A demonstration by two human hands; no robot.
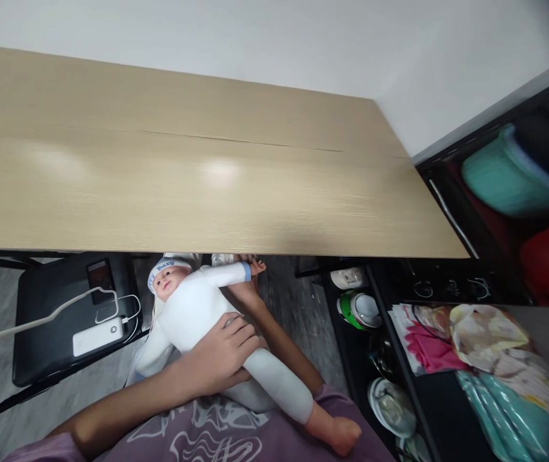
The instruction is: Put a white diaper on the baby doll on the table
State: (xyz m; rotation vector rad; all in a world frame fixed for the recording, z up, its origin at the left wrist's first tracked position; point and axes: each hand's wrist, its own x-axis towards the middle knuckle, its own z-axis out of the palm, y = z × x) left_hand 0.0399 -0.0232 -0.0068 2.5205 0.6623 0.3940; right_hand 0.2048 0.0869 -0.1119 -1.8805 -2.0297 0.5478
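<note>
A baby doll (192, 308) in a white suit and a white cap with blue letters lies across my lap, head toward the table and one bare foot (341, 436) at the lower right. My left hand (223, 356) is closed over the doll's hip and belly. My right forearm runs under the doll's leg, and my right hand (246, 292) reaches up behind its outstretched arm with the blue cuff. The table edge and the doll hide that hand's fingers.
A light wooden table (197, 186) fills the upper view, against a white wall. On a black seat (52, 333) at the left lie a white power bank (97, 336), a phone and white cables. A black shelf (399, 359) at the right holds packets, cloths and round appliances.
</note>
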